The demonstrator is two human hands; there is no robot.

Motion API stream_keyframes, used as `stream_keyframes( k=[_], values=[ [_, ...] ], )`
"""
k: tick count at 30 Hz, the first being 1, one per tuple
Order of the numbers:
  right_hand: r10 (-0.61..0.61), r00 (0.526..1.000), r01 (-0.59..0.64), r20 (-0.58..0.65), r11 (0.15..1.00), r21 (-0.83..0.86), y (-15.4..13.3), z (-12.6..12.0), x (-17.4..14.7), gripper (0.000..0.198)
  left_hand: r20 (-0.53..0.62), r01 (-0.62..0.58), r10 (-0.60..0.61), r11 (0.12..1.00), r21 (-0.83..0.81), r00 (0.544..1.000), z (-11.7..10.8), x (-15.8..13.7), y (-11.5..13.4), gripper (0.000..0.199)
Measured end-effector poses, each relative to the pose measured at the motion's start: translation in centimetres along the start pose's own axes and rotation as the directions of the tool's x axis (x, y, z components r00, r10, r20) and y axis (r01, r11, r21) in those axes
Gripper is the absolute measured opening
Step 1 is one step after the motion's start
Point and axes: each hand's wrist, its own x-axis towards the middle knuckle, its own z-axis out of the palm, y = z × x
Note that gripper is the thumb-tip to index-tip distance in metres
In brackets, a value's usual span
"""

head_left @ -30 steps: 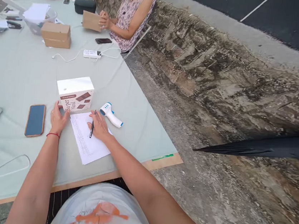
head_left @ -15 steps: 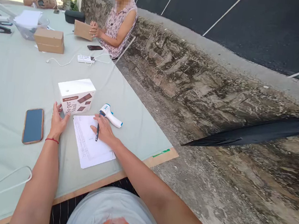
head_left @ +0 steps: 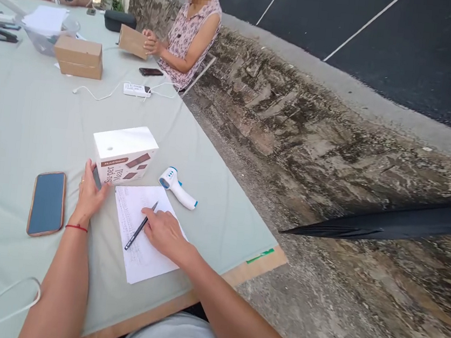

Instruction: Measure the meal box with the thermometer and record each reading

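A white box with brown bar pictures and the words "Super Meal" stands upright on the table. At its lower left corner is my left hand, thumb on the front face and fingers along the side. Just in front of the box lies a stack of printed white paper. Over the sheet is my right hand, its fingers closed on a black pen slanting across the page; part of the grip is hidden. A white and blue infrared thermometer lies to the right of the paper.
A smartphone lies left of my left hand. Farther back are a power strip, a dark phone, a cardboard box and a plastic basket. Two people sit there, one holding a cardboard piece. White cable crosses the front left.
The pen has turned from nearly upright in view to a slant, its lower end swinging left over the paper. My left hand stays at the box. The view has shifted slightly.
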Motion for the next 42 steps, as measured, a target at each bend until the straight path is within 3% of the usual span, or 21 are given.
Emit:
stream_keyframes(
  k=[3,5,7,8,9,12,15,17,20,22,24,33,42],
  values=[
    [-0.03,0.997,0.038,-0.067,0.992,0.119,1.2,-0.2,-0.2,0.049,0.002,0.029,-0.029,0.999,0.024,1.0,0.1,-0.4,0.1,0.091],
    [0.044,0.971,0.001,-0.235,0.982,0.189,3.2,-0.5,0.3,0.047,-0.023,0.024,-0.024,1.0,0.018,0.999,0.2,-0.8,0.7,0.086],
    [0.189,0.885,-0.112,-0.425,0.973,0.2,5.6,-0.7,1.2,0.045,-0.073,0.049,-0.047,0.998,0.028,0.996,0.0,-1.2,1.6,0.078],
    [0.258,0.847,-0.184,-0.464,0.962,0.2,6.8,-0.7,1.7,0.048,-0.1,0.077,-0.072,0.996,0.046,0.992,-0.1,-1.3,2.1,0.073],
    [0.315,0.834,-0.247,-0.453,0.947,0.205,7.9,-0.7,2.3,0.051,-0.123,0.108,-0.099,0.991,0.074,0.987,-0.3,-1.4,2.6,0.067],
    [0.411,0.869,-0.348,-0.275,0.904,0.249,9.7,-0.6,3.6,0.051,-0.142,0.153,-0.129,0.972,0.176,0.981,-0.8,-1.6,3.8,0.05],
    [0.469,0.858,-0.333,-0.211,0.819,0.467,8.6,-0.7,3.4,0.044,-0.134,0.154,-0.128,0.965,0.213,0.983,-0.9,-1.8,4.4,0.044],
    [0.481,0.848,-0.207,-0.222,0.687,0.697,6.5,-1.3,2.7,0.046,-0.113,0.141,-0.12,0.971,0.195,0.986,-0.8,-2.0,4.4,0.045],
    [0.343,0.932,-0.03,-0.119,0.399,0.916,2.6,-2.4,1.8,0.043,-0.08,0.112,-0.101,0.981,0.16,0.992,-0.6,-2.2,4.2,0.048],
    [0.236,0.97,-0.003,-0.054,0.231,0.973,0.3,-3.0,2.0,0.044,-0.075,0.104,-0.094,0.984,0.143,0.993,-0.5,-2.3,3.9,0.052],
    [0.187,0.982,0.008,-0.038,0.158,0.987,-1.3,-3.3,2.8,0.045,-0.083,0.099,-0.089,0.987,0.124,0.993,-0.4,-2.4,3.6,0.057],
    [0.176,0.98,-0.104,0.095,0.039,0.994,-2.6,-2.5,4.6,0.05,-0.068,0.041,-0.038,0.998,0.046,0.997,0.0,-2.5,2.4,0.06],
    [0.192,0.977,-0.101,0.089,0.053,0.993,-2.6,-2.5,4.4,0.05,-0.061,0.033,-0.035,0.999,-0.035,0.998,0.0,-2.4,2.3,0.058]
  ],
)
